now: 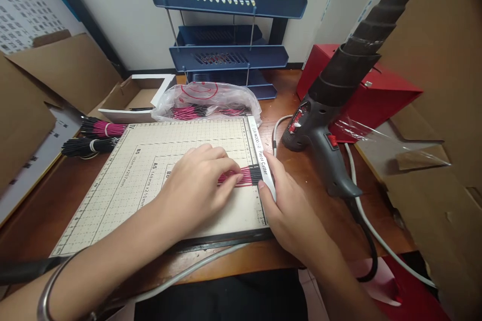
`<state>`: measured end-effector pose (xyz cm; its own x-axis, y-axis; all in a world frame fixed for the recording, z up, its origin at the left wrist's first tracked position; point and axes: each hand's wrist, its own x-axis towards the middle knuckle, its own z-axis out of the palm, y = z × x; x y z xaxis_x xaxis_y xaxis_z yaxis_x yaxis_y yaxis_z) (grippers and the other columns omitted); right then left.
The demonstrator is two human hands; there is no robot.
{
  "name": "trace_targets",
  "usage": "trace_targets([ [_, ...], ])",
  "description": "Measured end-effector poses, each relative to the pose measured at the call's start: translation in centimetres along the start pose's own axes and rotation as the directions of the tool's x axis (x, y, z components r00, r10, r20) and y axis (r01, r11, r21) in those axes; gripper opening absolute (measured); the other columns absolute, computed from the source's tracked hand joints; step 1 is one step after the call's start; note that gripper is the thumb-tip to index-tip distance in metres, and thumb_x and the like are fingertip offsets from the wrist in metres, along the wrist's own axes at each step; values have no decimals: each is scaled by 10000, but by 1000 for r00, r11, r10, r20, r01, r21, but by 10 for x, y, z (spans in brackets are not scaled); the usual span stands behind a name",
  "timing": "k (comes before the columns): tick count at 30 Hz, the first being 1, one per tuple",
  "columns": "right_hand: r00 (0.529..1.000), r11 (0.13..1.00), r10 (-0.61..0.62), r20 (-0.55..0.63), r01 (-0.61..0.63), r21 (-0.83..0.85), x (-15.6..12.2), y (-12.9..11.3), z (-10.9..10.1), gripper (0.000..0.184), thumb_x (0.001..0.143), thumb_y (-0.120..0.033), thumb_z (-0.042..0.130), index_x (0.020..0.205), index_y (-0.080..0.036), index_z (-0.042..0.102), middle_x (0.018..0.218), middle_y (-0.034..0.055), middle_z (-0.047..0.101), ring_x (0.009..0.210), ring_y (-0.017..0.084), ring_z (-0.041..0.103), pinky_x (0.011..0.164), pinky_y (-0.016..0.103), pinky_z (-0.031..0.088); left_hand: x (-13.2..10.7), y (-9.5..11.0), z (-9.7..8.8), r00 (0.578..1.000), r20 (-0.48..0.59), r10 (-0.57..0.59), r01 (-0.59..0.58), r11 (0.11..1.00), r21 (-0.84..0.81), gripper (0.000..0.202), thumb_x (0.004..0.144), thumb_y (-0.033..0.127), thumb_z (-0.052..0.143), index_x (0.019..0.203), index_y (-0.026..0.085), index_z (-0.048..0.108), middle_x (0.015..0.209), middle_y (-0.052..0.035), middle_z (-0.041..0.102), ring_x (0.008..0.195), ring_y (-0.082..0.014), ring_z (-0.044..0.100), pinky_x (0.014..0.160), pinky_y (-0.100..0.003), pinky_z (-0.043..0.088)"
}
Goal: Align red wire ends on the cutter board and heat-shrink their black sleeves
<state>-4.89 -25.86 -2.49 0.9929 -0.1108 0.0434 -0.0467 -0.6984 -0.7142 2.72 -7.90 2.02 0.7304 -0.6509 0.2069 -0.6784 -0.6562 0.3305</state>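
A row of short pink wires with black ends (250, 175) lies flat on the gridded board of a paper cutter (150, 170), pushed up against the white cutter arm (263, 160) along its right side. My left hand (196, 185) rests palm down on the board, its fingertips pressing the pink wires. My right hand (289, 205) grips the lower end of the cutter arm, thumb against it beside the wires' black ends. A metal bangle circles my left wrist.
A heat gun (331, 110) with a grey cord stands right of the cutter. Behind it sits a red box (369, 90). A plastic bag of wires (207, 103), wire bundles (98, 135), cardboard boxes and blue trays (229, 55) stand around the back.
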Motion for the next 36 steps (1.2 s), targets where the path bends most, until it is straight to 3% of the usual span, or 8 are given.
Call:
trace_targets([
  [4, 1000, 999, -29, -10, 28, -29, 1, 1, 1, 595, 995, -272, 345, 1576, -155, 308, 1550, 149, 494, 1356, 302, 549, 1102, 511, 473, 11, 3, 4, 997, 81, 15, -17, 1000, 16, 166, 961, 233, 635, 894, 224, 787, 830, -40, 708, 825, -230, 594, 757, -367, 431],
  [15, 999, 998, -50, -16, 50, -34, 0, 3, 0, 613, 976, -274, 367, 1574, -156, 309, 1522, 136, 530, 1328, 291, 575, 1093, 480, 487, 22, 5, 11, 987, 142, 78, -101, 982, 162, 196, 964, 232, 617, 876, 217, 792, 822, -46, 714, 800, -231, 590, 720, -366, 395],
  [19, 1000, 999, -28, -8, 28, -43, 0, 1, 0, 625, 960, -276, 369, 1569, -145, 318, 1448, 149, 593, 1227, 307, 636, 1018, 490, 530, 30, 8, 7, 968, 250, 37, -87, 977, 194, 199, 972, 249, 607, 888, 209, 783, 869, -53, 723, 839, -244, 615, 743, -378, 418],
  [24, 1000, 996, -31, 4, 31, -78, 1, 1, 0, 677, 933, -290, 402, 1586, -149, 289, 1514, 159, 532, 1257, 337, 613, 1027, 545, 514, 37, 10, 7, 934, 357, 22, -117, 962, 248, 195, 980, 211, 566, 904, 156, 737, 921, -83, 713, 875, -262, 635, 781, -400, 451],
  [30, 999, 999, 18, 28, -17, -45, 0, 3, 0, 729, 923, -275, 394, 1624, -212, 205, 1497, 133, 551, 1271, 330, 599, 1048, 553, 489, 25, 10, 2, 954, 300, 10, -90, 963, 253, 205, 1013, 231, 522, 959, 146, 701, 930, -84, 690, 844, -258, 621, 767, -396, 449],
  [36, 999, 998, 36, 30, -37, 55, -1, 4, -4, 626, 952, -258, 307, 1577, -244, 301, 1329, 114, 657, 1217, 314, 622, 1035, 539, 485, 4, 22, 3, 948, 318, 15, -91, 970, 226, 232, 1022, 249, 507, 972, 152, 711, 915, -75, 683, 825, -255, 613, 746, -398, 441],
])
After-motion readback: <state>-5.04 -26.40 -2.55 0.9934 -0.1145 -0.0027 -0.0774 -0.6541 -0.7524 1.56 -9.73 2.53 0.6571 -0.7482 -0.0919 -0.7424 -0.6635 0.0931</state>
